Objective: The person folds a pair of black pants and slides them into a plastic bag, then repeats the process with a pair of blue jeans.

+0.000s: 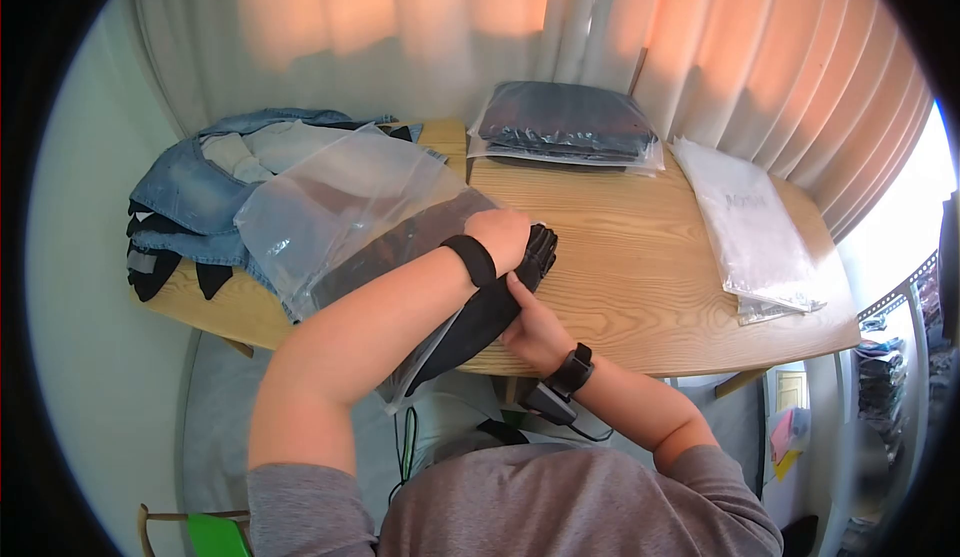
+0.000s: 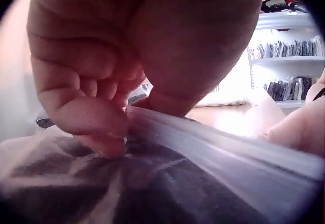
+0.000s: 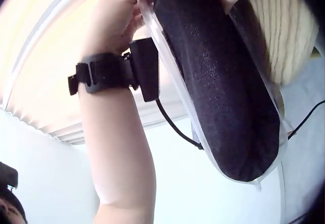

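A frosted plastic bag point(image 1: 350, 217) with a folded dark garment inside lies at the table's front edge. Its near end, where a rounded black fold of the garment point(image 3: 218, 92) shows between the bag's edges, hangs past the table toward the person. My left hand point(image 1: 500, 240) reaches over the bag and pinches its edge strip point(image 2: 213, 143) between thumb and fingers. On the near side, my right hand point(image 1: 540, 329) holds the bag's mouth, thumb laid along the black cloth. Its fingers are mostly hidden behind the bag.
A heap of jeans and other clothes point(image 1: 190, 192) lies on the left. At the back sits a packed bag of dark clothing point(image 1: 565, 122). Flat plastic bags point(image 1: 750, 222) are stacked on the right of the wooden table point(image 1: 640, 257). Shelves of packed clothes point(image 2: 289, 49) stand beyond.
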A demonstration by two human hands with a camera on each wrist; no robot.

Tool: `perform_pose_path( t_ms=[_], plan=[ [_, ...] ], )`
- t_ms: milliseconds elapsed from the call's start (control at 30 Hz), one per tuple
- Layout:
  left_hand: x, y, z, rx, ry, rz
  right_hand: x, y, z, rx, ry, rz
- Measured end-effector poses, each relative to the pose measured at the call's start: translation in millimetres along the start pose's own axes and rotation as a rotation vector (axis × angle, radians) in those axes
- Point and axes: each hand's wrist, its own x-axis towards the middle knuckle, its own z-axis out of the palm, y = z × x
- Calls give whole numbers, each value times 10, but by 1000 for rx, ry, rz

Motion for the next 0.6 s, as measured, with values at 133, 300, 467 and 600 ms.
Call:
perform_pose_path(
  t_ms=[133, 300, 467, 600],
  plan=[
    [150, 29, 20, -61, 78, -14, 46, 61, 74, -120, 92, -85],
    [153, 104, -62, -93, 153, 115, -58, 52, 304, -179, 123, -134],
    [38, 472, -174, -419, -25, 225, 75, 117, 113, -301, 55, -136],
    [-164, 763, -79, -469, -27, 278, 84, 98, -104, -180, -300, -173]
  ],
)
